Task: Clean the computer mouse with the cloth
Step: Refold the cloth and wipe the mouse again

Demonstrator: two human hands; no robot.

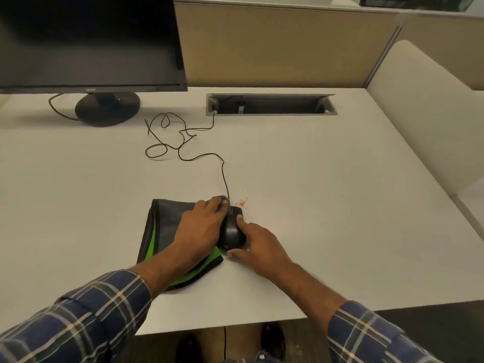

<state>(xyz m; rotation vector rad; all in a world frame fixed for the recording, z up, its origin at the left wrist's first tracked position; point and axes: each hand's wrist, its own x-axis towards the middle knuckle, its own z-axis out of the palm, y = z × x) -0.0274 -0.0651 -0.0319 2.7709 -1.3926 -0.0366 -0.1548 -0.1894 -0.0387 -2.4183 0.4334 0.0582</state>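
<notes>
Both hands on mouse [231,233] w/ cloth [167,218]

We see long shirt sleeves in a dark blue plaid crossed by cream and grey lines, the left sleeve [78,318] and the right sleeve [366,336]. Each cuff ends partway up the forearm, leaving both wrists and hands bare.
</notes>
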